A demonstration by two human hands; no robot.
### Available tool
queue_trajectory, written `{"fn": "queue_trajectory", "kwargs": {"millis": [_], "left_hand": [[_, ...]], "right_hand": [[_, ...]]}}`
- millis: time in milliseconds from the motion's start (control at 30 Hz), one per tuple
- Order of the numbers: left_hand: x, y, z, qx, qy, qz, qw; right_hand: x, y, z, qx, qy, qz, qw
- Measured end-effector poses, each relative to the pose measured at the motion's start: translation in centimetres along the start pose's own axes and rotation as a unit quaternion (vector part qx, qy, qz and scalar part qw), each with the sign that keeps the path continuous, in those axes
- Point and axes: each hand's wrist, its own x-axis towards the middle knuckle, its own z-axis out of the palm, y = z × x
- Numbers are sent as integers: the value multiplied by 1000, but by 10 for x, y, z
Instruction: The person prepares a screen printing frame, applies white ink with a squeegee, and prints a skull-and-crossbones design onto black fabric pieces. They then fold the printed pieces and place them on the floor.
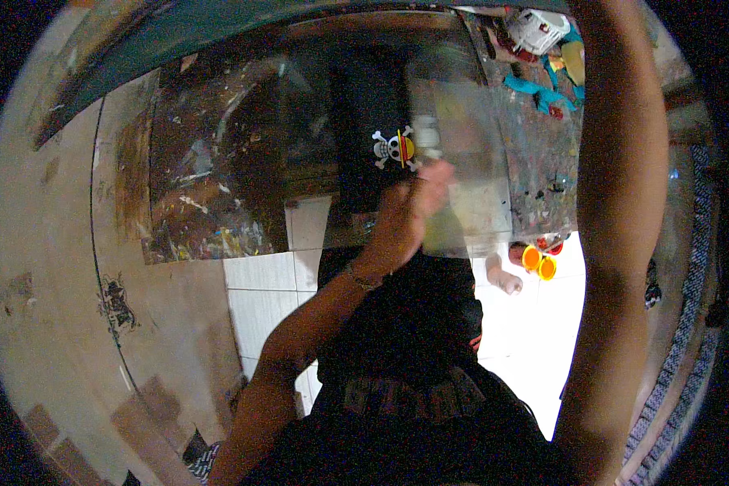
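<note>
My left hand (405,215) is over the near part of a black fabric-like surface (370,97), just below a small white skull-and-crossbones print (394,148) with a yellow and red hat. Motion smears its fingers, so whether they grip anything is unclear. They overlap the left edge of a see-through, blurred sheet (478,186) beside the black surface. A thin bracelet circles that wrist. Up the right side runs my right forearm (620,202); its hand lies beyond the top edge of the picture.
A paint-spattered dark board (219,162) is on the left. At the far right are a white plastic basket (536,31) and teal cloth strips (535,87). Orange-topped containers (539,261) stand on the bright tiled floor beside a foot (506,277). A dark teal bar (162,57) crosses the upper left.
</note>
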Motion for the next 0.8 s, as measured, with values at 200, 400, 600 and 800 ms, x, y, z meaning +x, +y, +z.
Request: {"fn": "queue_trajectory", "kwargs": {"millis": [200, 400, 600, 800], "left_hand": [[-7, 75, -128, 305, 162, 85, 935], [-25, 68, -194, 425, 50, -66, 902], [-82, 7, -93, 353, -39, -121, 927], [-89, -15, -86, 344, -23, -92, 934]], "right_hand": [[-37, 1, 3, -18, -59, -47, 997], [-152, -23, 69, 46, 8, -55, 997], [-264, -48, 124, 71, -93, -21, 993], [-278, -49, 133, 78, -176, 13, 981]]}}
